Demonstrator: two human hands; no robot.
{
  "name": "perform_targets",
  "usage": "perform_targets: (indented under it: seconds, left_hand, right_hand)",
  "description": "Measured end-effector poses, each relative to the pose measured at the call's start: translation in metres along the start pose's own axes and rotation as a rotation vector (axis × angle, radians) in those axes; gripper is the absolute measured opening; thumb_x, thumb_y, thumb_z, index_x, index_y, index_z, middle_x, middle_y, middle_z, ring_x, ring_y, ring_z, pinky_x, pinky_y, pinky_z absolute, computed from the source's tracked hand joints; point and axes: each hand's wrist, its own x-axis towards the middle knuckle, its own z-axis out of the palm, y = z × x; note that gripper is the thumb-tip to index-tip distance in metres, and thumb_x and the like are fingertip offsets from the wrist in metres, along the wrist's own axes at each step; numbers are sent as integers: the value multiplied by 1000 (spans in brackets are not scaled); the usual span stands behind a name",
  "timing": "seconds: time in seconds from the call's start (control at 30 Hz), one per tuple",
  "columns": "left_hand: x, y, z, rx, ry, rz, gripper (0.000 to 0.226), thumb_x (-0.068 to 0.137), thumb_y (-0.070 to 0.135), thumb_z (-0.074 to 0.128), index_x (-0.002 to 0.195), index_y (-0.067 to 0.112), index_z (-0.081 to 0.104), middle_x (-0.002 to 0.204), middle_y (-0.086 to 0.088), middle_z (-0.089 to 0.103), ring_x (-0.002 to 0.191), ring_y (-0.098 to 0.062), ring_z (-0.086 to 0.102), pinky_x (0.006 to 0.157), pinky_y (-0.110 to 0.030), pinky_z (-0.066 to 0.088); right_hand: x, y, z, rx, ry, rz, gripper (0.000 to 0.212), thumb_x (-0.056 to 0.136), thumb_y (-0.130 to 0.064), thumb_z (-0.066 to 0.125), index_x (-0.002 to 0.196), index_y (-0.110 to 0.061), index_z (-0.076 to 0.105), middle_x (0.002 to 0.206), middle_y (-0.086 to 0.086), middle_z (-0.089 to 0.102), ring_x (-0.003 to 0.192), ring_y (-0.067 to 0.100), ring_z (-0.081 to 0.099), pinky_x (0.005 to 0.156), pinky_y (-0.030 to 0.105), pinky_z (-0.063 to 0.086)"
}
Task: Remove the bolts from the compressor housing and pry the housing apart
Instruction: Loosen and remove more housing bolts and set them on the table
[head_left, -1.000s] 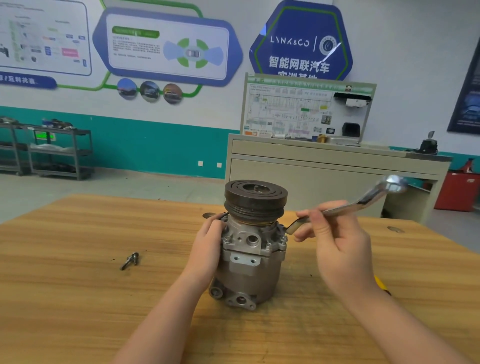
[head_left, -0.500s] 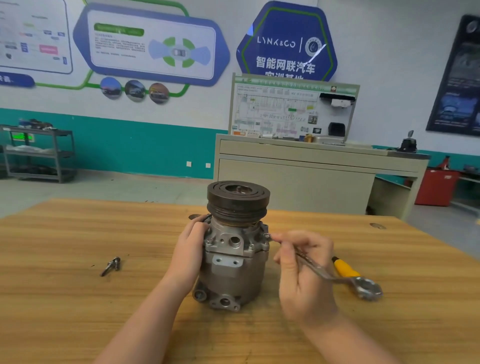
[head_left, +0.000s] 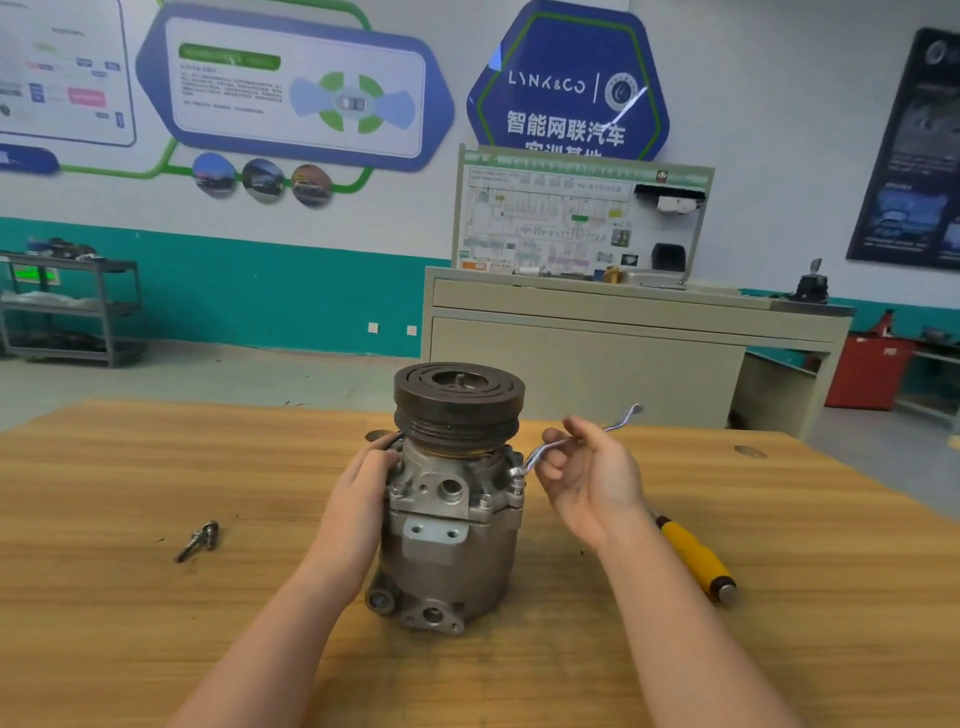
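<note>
A grey metal compressor (head_left: 451, 540) stands upright on the wooden table (head_left: 130, 597), its dark pulley (head_left: 459, 402) on top. My left hand (head_left: 361, 493) grips the left side of the housing just under the pulley. My right hand (head_left: 589, 475) holds a slim offset ring wrench (head_left: 571, 441) between thumb and fingers. The wrench's near end sits on a raised bolt (head_left: 516, 483) at the housing's right flange; its far end points up and to the right. Other bolt heads show on the housing's front flange.
Loose removed bolts (head_left: 199, 540) lie on the table to the left. A yellow-handled screwdriver (head_left: 696, 558) lies to the right, partly behind my right forearm. A beige cabinet (head_left: 597, 353) with a display board stands beyond the table's far edge.
My right hand swung the wrench from pointing down and to the right up to pointing up and to the right, its end staying at the right flange bolt. My left hand kept its grip.
</note>
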Motion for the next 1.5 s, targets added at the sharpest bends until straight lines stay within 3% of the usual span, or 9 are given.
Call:
perform_targets:
  seconds: [0.2,0.33,0.67,0.87,1.07,1.17,1.33,1.43,1.5]
  left_hand:
    - [-7,4,2,50,97,110,29,97,21,42,103,33,67,91,15,74,92,-6,66,70,-22,50]
    - [-16,5,8,53,223,137,30,97,16,43,116,21,66,108,1,70,106,-16,62,94,-41,50]
    - [-23,4,12,76,277,170,32,98,18,44,122,19,64,111,2,68,109,-14,60,101,-47,48]
    - [-24,5,12,65,267,178,31,95,21,44,119,22,64,109,5,68,106,-10,59,100,-44,48]
    - [-23,5,10,57,239,159,30,97,16,43,117,21,64,108,3,68,107,-14,60,99,-44,48]
    - [-22,6,11,54,234,148,30,97,16,43,118,22,64,110,3,68,109,-15,59,100,-44,47]
    - [-22,5,9,65,218,152,30,97,17,42,118,22,63,111,2,68,110,-16,59,100,-43,47]
    - [-21,4,7,70,191,160,31,97,15,43,118,22,64,109,3,69,108,-14,61,93,-38,49]
    - [-18,5,4,66,157,146,31,96,16,43,114,27,66,105,5,71,105,-12,62,84,-32,49]
  right_hand:
    - [-14,-13,-3,-48,3,-425,23,106,-21,34,89,-12,46,60,8,65,43,15,54,42,22,45]
    - [-28,-7,0,-325,93,-784,21,105,-23,36,85,-18,40,63,4,68,36,13,47,39,21,39]
    - [-44,19,4,-770,-151,-1266,18,102,-32,39,92,-45,47,72,-2,61,47,9,50,46,23,42]
    - [-48,41,7,-904,-224,-1489,25,105,-30,35,89,-14,47,72,3,52,61,13,49,55,28,42]
    - [-52,41,20,-373,119,-1171,19,102,-23,31,86,-24,42,65,0,59,49,14,44,45,24,34]
    - [-33,24,13,-141,264,-770,23,103,-17,31,82,-17,40,54,1,56,38,13,37,37,19,26]
    - [-5,-2,-2,93,148,-6,27,105,-16,32,85,-6,48,55,8,56,35,10,42,34,17,34]
    - [-5,-4,-6,349,142,44,24,104,-14,37,88,-2,51,59,13,62,43,12,55,41,18,47]
    - [-9,-1,-6,304,180,-59,24,104,-17,39,86,-5,49,61,12,64,41,12,53,40,18,45]
